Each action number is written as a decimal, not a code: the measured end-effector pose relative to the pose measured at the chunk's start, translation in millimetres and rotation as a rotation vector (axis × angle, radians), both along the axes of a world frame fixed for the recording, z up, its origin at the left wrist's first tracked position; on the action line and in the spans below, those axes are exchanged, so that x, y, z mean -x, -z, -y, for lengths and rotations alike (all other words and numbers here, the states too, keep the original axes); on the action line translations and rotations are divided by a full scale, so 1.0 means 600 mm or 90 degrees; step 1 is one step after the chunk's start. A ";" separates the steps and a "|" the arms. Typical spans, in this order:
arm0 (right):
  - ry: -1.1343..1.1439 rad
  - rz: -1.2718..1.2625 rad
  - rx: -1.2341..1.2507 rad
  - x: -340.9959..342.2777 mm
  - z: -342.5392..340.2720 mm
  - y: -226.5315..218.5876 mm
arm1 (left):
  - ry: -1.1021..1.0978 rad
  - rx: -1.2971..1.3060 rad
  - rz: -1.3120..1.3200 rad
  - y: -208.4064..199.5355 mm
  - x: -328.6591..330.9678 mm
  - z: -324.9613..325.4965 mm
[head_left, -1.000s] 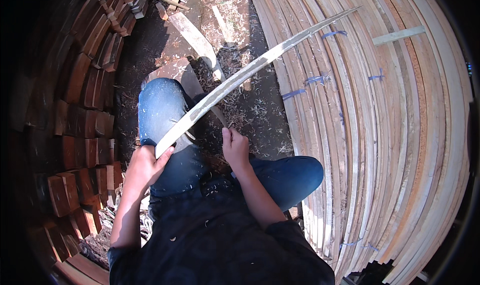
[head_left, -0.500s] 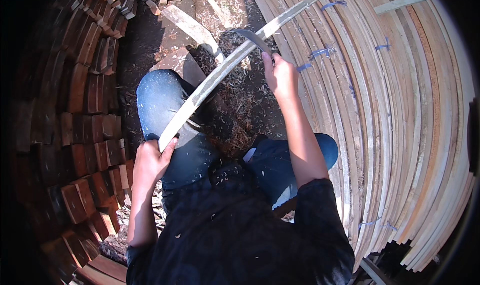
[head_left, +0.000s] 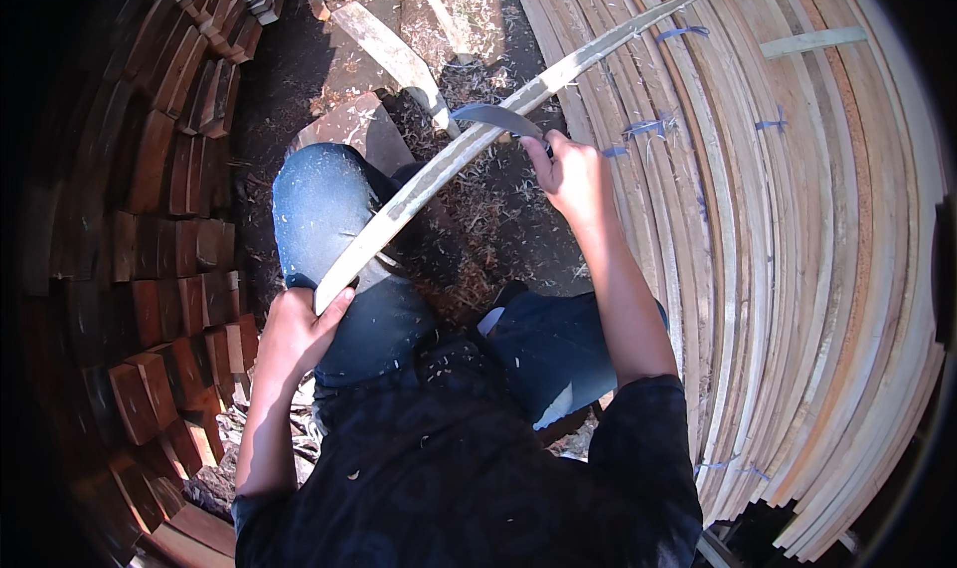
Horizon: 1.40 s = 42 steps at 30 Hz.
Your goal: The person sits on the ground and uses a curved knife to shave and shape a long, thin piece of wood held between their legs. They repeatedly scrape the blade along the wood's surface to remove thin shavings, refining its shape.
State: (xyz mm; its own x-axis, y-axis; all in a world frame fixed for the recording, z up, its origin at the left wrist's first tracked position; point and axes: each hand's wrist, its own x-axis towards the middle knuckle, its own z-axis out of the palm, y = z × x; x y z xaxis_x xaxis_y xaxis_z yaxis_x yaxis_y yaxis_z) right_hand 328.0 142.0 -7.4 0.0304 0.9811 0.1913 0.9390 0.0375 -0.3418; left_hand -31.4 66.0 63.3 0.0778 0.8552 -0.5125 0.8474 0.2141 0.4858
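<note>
A long pale wooden strip [head_left: 429, 181] with dark patches along its face slants from lower left to upper right, across my left knee. My left hand [head_left: 296, 331] is closed round its near end, thumb on top. In my right hand [head_left: 568, 174] is a knife [head_left: 495, 119] with a curved grey blade; the fingers wrap its handle, which is mostly hidden. The blade lies across the strip a little beyond its middle, its tip pointing left. Whether its edge bites into the wood I cannot tell.
Stacked reddish-brown wood blocks [head_left: 150, 239] rise on the left. Long pale slats [head_left: 778, 299], tied with blue strips [head_left: 648, 127], fill the right. Ahead on the shaving-strewn ground lie a flat board [head_left: 394, 57] and a brown block [head_left: 354, 127].
My right hand has drawn the knife nearer along the strip, its blade now lower on the wood. My left hand keeps its hold on the near end. The view has shifted slightly.
</note>
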 end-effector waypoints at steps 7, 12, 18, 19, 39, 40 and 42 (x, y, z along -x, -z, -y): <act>0.283 -0.088 0.040 -0.143 -0.058 0.041 | 0.016 -0.101 0.058 0.015 0.008 0.009; 0.307 -0.251 0.183 -0.035 0.090 0.150 | 0.023 -0.085 0.048 0.005 0.007 0.003; 0.394 -0.480 0.167 -0.016 0.130 0.256 | 0.032 0.057 0.091 -0.005 0.014 -0.012; 0.448 -0.615 0.158 -0.006 0.112 0.225 | 0.022 0.073 0.102 -0.009 0.017 -0.012; 0.293 0.027 -0.035 -0.082 -0.062 0.030 | 0.043 0.099 0.180 -0.006 0.001 -0.025; 0.305 0.009 -0.029 -0.076 -0.059 0.027 | 0.047 0.086 0.179 -0.003 0.001 -0.025; 0.222 -0.034 0.004 -0.052 -0.050 0.020 | 0.055 0.062 0.174 0.005 0.009 -0.023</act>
State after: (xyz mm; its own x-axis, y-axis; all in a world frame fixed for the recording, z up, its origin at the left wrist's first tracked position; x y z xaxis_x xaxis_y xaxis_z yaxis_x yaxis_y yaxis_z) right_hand 359.5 172.0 -19.2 0.3740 0.9108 0.1750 0.8757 -0.2847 -0.3900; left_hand -36.6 79.5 60.2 0.2943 0.7873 -0.5418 0.7048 0.2041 0.6794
